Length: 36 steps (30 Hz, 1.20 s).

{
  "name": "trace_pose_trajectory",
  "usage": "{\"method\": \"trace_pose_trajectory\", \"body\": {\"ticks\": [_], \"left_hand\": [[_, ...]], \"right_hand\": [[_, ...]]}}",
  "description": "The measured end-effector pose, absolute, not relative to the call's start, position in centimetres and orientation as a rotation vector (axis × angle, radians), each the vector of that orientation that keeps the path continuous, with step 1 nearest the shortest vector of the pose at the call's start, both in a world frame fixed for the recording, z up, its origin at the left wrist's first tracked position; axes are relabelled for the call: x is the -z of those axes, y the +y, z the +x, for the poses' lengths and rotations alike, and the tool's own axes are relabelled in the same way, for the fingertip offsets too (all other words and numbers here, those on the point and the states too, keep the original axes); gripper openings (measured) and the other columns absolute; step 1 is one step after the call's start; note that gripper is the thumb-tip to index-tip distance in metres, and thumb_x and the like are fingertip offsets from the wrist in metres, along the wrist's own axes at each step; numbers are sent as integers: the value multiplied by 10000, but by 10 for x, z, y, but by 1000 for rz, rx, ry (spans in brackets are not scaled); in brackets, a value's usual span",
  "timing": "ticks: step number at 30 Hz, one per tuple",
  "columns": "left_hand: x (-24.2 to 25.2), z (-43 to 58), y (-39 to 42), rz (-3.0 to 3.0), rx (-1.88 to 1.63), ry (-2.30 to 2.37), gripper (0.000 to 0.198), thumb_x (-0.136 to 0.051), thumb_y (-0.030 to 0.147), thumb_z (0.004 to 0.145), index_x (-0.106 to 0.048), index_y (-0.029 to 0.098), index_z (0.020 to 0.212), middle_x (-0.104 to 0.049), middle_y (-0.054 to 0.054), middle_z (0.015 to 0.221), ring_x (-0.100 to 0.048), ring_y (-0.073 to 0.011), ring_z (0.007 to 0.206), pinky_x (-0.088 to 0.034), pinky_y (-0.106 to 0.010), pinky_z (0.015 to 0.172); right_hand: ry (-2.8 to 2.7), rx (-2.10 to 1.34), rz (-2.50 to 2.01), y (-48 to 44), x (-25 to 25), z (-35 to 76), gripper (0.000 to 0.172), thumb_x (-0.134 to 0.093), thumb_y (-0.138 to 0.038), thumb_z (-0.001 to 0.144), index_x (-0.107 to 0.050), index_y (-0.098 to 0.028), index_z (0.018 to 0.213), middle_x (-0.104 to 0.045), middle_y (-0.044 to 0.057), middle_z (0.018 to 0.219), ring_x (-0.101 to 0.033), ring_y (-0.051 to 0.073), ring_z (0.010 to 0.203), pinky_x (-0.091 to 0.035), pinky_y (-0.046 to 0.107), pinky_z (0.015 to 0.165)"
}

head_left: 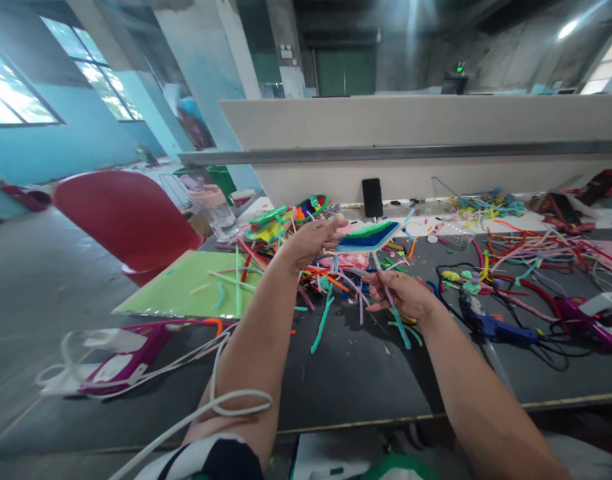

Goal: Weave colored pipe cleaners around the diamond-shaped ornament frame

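My left hand (313, 241) grips the left edge of a small flat panel (370, 238), raised above the pile. Bands of pink, green, dark blue and light blue run across its face. Fuzzy pipe cleaners hang below the panel, among them a teal one (322, 325). Fingers of my right hand (405, 295) are closed around a lilac and light-blue pipe cleaner (399, 322) just under the panel. Where that strand meets the panel is hard to make out. Behind both hands lies a heap of loose pipe cleaners (349, 275).
A green sheet (186, 283) lies left, near a purple device (131, 357) with a white cord (186, 417) crossing my left forearm. A blue glue gun (503, 328) and tangled pipe cleaners (526, 247) lie right. A phone (372, 198) leans at the back; a bottle (219, 213) stands left.
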State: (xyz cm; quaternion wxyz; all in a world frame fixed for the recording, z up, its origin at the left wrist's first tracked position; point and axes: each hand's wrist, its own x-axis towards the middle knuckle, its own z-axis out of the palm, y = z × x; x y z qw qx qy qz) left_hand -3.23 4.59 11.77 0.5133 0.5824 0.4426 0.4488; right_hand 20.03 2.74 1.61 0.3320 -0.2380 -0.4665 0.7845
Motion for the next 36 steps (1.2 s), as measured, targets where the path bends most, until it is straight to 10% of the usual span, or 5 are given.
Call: {"method": "trace_pose_trajectory", "body": {"ticks": [7,21,29,36], "left_hand": [[-119,-32,45,1421,-1117,1010,605,-708,574,670,-623,139,1082,-657,-134,1094,-651,-190,907,-524,-297,766],[-100,5,54,1391,-1567,983,313,-759,373,640,-582,147,766,-593,30,667,-578,-93,603,-491,-239,652],[-115,-19,47,1277,-1376,878,322,-814,335,600,-589,136,717,-605,20,632,-580,-87,562,-504,-233,609],[-111,0,33,1591,-868,943,270,-741,363,685,-620,124,653,-633,-19,589,-593,-102,527,-496,-234,570]], "right_hand": [[-1030,-1880,-510,36,-16,205,281,-571,-366,878,-671,-148,1024,-602,27,744,-572,119,667,-599,427,754],[-1052,-1877,-371,18,-25,187,375,-641,-444,817,-683,-167,1065,-642,35,760,-598,128,702,-560,334,727],[-1463,-2054,-180,10,-34,208,832,-887,-350,501,-576,-245,1265,-549,90,1331,-510,230,1214,-400,345,1021],[-1173,-1874,-579,31,-28,222,286,-759,-355,706,-710,-137,885,-716,37,737,-647,125,629,-512,240,651]]}}
